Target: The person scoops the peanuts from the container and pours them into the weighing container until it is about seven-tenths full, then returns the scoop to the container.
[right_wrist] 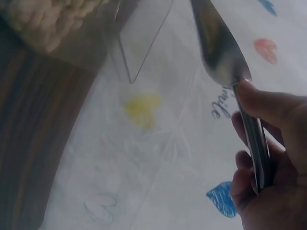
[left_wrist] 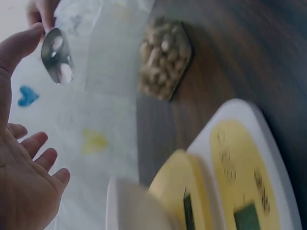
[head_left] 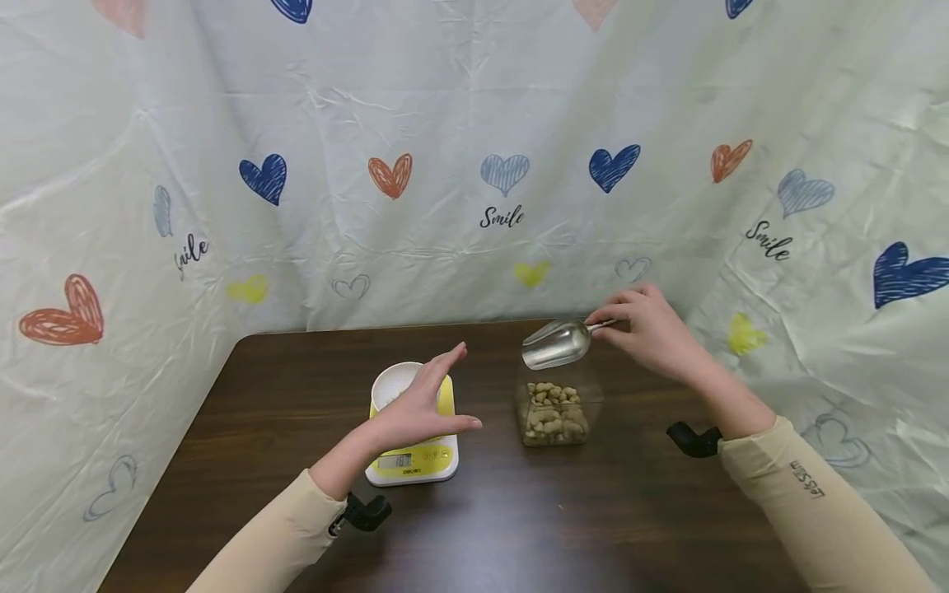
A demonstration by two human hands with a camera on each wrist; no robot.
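Note:
My right hand (head_left: 647,331) grips the handle of a metal scoop (head_left: 558,344), thumb and fingers round it in the right wrist view. The scoop is above a clear plastic container (head_left: 523,416) partly filled with peanuts (head_left: 552,420); bare shiny metal shows in its bowl. My left hand (head_left: 418,409), thumb and fingers spread, hovers over a yellow and white kitchen scale (head_left: 445,461) and holds nothing. A white bowl (head_left: 387,384) sits on the scale, partly hidden by that hand. Lit digits show on the scale's display (head_left: 395,461).
The container stands to the right of the scale on a dark brown wooden table (head_left: 489,527). Behind the table hangs a white sheet (head_left: 437,272) with printed hearts, close to its back edge. Black camera mounts (head_left: 694,440) sit at both wrists.

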